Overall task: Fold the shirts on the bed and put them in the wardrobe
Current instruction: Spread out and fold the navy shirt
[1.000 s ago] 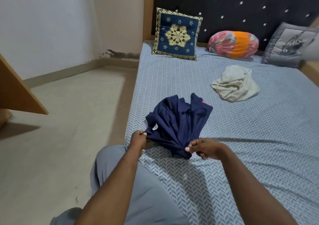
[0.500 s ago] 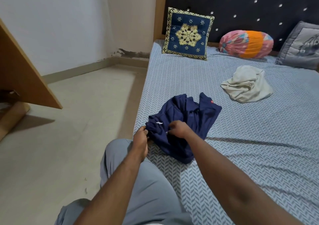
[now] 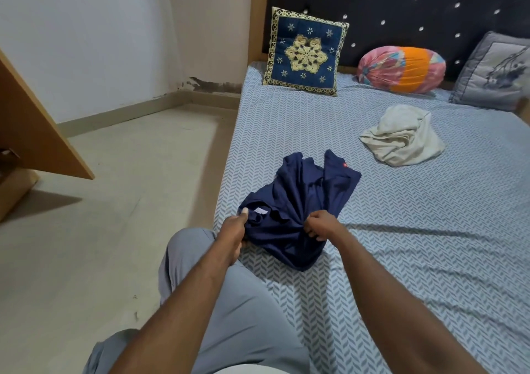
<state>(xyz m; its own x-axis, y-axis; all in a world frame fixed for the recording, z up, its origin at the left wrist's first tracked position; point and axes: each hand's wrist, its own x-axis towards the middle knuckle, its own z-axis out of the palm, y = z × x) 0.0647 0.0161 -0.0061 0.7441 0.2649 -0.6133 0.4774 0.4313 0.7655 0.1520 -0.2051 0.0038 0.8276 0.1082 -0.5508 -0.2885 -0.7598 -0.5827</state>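
The bed (image 3: 430,259) fills most of the room from here, covered in a pale blue herringbone sheet, with a dark studded headboard (image 3: 401,6) behind it. To the left is bare beige floor (image 3: 114,230), and a slanted wooden panel (image 3: 37,132) juts in at that edge. The person stands at the near corner of the mattress, one knee in grey trousers (image 3: 229,302) against its side. Three cushions lean along the headboard: a blue and gold square cushion (image 3: 305,52), a pink and orange bolster (image 3: 401,69), and a grey pillow (image 3: 493,72) at the far right. The navy shirt (image 3: 298,201) lies crumpled on the sheet close to the bed's near left edge, directly in front of the person. A cream shirt (image 3: 401,138) sits in a loose heap well apart from it, further up the bed. The left hand (image 3: 233,230) pinches the navy shirt by the collar, thumb on top next to a small white label (image 3: 259,210). The right hand (image 3: 319,224) has its fingers curled into a bunch of the same fabric. A tiny red tag (image 3: 344,165) shows near the shirt's far corner
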